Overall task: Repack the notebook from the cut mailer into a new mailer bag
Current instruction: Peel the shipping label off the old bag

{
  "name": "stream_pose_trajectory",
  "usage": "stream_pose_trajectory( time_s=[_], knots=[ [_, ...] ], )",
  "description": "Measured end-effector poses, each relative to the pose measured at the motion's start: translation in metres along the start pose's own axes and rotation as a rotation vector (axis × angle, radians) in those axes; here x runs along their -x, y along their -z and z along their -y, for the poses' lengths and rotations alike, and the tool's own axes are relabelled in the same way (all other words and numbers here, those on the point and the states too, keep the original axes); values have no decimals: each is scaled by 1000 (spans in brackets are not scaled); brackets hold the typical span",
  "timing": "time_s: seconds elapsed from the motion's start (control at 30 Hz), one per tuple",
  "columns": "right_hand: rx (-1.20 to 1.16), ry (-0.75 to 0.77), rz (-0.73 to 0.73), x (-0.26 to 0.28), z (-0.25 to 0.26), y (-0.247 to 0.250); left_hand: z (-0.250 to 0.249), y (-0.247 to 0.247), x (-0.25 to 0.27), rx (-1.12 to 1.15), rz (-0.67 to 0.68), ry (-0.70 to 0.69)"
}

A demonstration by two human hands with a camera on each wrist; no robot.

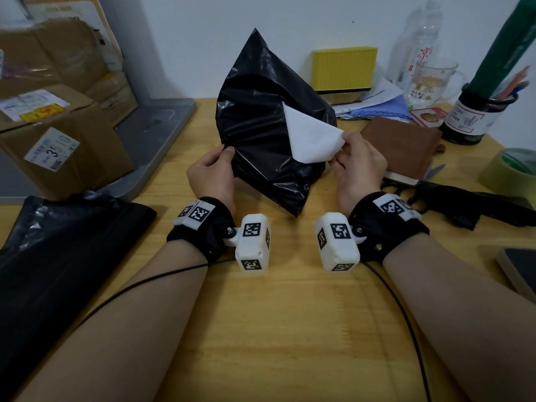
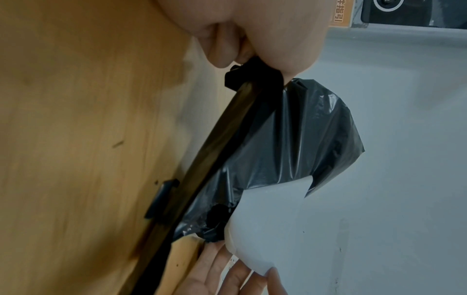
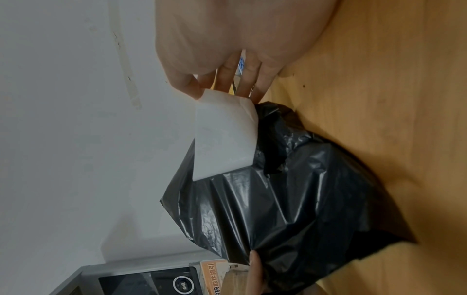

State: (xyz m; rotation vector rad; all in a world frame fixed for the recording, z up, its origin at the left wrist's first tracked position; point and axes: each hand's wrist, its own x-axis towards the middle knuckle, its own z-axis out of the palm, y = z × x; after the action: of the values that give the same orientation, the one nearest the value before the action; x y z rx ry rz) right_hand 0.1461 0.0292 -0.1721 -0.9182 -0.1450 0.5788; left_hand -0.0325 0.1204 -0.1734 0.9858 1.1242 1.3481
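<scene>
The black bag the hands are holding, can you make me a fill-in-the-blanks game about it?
1. The right hand pinches a ____ strip on the black bag.
2. The left hand grips the bag's ____ edge.
3. The brown notebook lies on the ____, outside the bag.

Missing words: white; left; table

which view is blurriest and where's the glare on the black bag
Head view: dim, wide-angle bend, cardboard boxes at left smeared; soft sheen streaks on the black mailer bag. Left wrist view: left hand close and soft. Right wrist view: brightest glare on the bag's wrinkles; right hand soft.
</scene>
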Motion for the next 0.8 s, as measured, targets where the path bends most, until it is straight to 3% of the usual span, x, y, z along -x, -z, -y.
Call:
stream_pose_trajectory(
  time_s=[0.8],
  knots=[
    [-6,38,-24,2,1,0,-1,0,0,19,-15,16]
  ],
)
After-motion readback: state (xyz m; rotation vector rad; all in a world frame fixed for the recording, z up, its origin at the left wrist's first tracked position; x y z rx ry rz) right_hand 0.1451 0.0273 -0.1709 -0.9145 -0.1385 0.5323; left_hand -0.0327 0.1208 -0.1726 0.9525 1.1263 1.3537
